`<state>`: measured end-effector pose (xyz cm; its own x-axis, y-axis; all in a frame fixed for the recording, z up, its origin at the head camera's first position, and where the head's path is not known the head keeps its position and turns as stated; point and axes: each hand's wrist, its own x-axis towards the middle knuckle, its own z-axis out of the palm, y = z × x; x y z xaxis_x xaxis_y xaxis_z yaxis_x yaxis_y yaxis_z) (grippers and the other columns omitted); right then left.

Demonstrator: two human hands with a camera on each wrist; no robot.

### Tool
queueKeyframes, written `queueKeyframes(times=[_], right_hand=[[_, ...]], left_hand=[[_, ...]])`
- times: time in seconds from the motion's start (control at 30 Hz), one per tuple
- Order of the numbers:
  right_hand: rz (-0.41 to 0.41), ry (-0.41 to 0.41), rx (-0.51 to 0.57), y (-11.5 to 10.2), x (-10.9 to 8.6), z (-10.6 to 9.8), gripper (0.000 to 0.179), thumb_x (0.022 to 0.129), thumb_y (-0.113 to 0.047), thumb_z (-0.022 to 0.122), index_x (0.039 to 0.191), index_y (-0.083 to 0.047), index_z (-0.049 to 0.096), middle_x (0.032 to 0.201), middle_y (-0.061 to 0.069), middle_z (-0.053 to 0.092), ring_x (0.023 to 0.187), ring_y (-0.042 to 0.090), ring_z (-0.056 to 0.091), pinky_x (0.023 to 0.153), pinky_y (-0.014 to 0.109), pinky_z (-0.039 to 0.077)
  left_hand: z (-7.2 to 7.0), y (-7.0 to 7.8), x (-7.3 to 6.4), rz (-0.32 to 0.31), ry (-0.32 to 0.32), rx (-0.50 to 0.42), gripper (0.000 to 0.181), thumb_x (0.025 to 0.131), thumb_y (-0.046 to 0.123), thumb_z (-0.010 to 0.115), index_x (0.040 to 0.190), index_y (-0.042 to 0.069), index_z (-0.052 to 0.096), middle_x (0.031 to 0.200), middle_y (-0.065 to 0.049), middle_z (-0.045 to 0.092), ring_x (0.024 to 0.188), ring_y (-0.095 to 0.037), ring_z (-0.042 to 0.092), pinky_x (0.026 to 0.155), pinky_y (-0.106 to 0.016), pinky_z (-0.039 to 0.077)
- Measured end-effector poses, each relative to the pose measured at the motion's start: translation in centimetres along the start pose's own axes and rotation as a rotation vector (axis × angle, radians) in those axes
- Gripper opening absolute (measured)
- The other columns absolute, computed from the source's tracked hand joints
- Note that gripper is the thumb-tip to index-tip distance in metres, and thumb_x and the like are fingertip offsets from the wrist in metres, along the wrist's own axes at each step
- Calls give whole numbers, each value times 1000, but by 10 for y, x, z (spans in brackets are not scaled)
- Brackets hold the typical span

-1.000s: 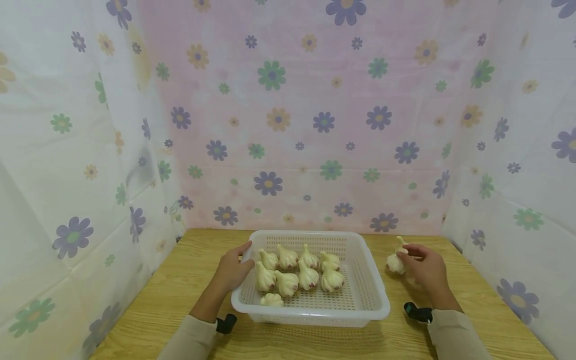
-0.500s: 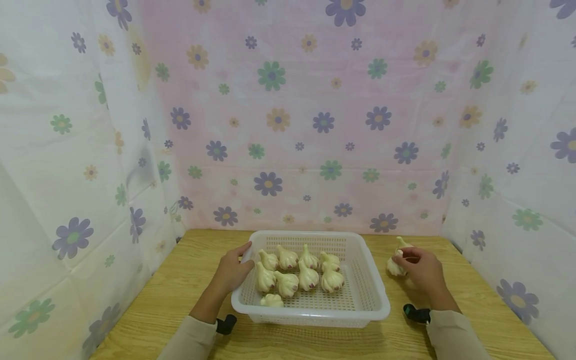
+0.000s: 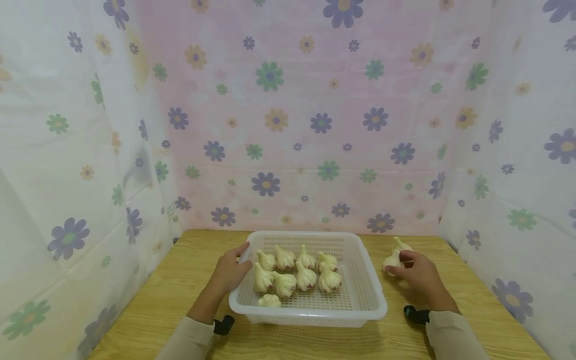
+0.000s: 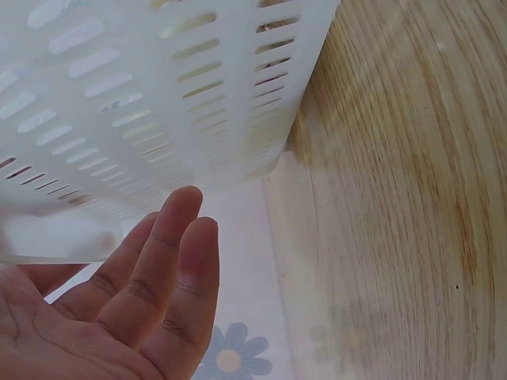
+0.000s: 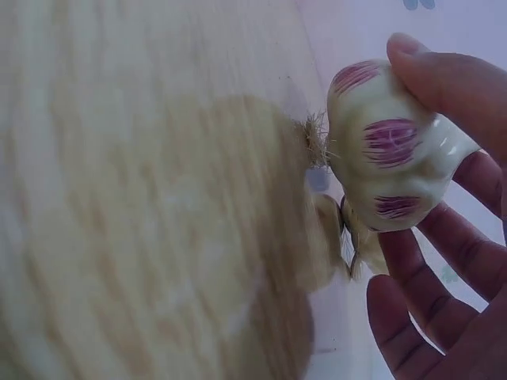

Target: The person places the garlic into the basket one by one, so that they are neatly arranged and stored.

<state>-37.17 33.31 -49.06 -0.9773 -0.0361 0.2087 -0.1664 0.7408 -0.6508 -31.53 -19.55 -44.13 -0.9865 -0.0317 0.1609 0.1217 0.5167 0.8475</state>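
A white plastic basket (image 3: 310, 314) with slotted walls holds several garlic bulbs (image 3: 285, 285), set mostly in two rows on its left side. My left hand (image 3: 229, 271) holds its left rim, thumb over the edge; in the left wrist view the fingers (image 4: 178, 261) lie outside the slotted wall. To the right of the basket, my right hand (image 3: 420, 270) grips a garlic bulb (image 5: 388, 150) between thumb and fingers. Purple streaks and a tuft of roots show on that bulb in the right wrist view. Just behind it stands another garlic bulb (image 3: 402, 244), partly hidden.
Everything stands on a wood-grain table (image 3: 198, 260). Flower-patterned cloth (image 3: 288, 150) walls off the back and both sides. Inside the basket, the right part of the slotted floor (image 3: 353, 295) is bare. A black wrist device (image 3: 416, 315) sits at the right sleeve.
My right hand's fingers have slid from the top of the front bulb down around its body, so its stem now shows. The left hand and basket have stayed put.
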Motion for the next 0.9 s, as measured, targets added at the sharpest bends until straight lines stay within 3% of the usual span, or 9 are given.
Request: queueKeyframes(times=[0.27,0.53,0.9], right_hand=[[-4,18,13,-5,0,-1,89,85,-61,76,145,2,56,137,26,64,118,41,65,92,54,59],[-21,91,-15,-19,-3,-13,86,84,-59,78,141,1,58,136,25,63,117,43,65,89,56,59],[-93,55,-14,-41,5,-31,83,85,-56,79,143,1,57,137,26,61,118,46,64,80,49,63]], left_hand=[[-2,1,-2,5,16,18,65,93,17,61,156,11,47,149,-25,55,87,-32,75,59,-38,63],[3,-1,1,6,-17,-29,65,94,17,60,157,11,45,150,-27,53,87,-33,75,60,-42,64],[-1,-1,-1,24,11,3,65,92,15,61,155,10,48,149,-25,55,94,-29,75,61,-37,63]])
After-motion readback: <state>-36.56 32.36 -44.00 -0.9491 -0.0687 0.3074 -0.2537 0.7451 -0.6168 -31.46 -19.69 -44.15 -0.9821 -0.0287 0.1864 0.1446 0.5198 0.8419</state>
